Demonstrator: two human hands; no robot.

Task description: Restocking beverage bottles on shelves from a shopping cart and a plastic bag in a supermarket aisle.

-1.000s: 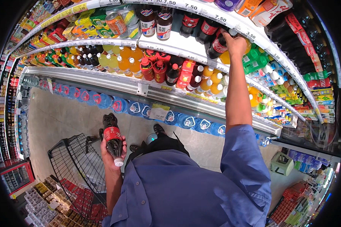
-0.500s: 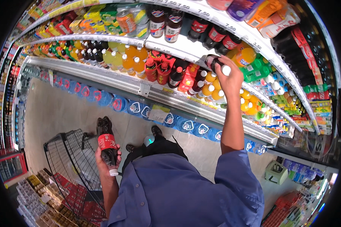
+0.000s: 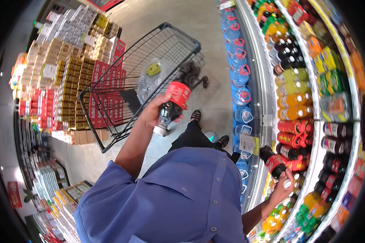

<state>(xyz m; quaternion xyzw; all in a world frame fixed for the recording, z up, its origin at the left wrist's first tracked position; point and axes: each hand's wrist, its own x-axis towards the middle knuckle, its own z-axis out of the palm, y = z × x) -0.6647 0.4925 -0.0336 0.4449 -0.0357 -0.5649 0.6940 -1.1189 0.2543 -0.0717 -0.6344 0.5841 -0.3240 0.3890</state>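
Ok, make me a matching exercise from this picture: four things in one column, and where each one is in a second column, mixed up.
Things:
1. left hand
2. right hand
3. shopping cart
4. big water jugs

Places:
A. lowest row of the drinks cooler
B. holding a dark soda bottle over the cart
C. on the tiled floor, beside stacked red and gold cartons
D. gripping a second soda bottle by its cap end, at the cooler shelves

Pairs: 1-B, 2-D, 3-C, 4-A
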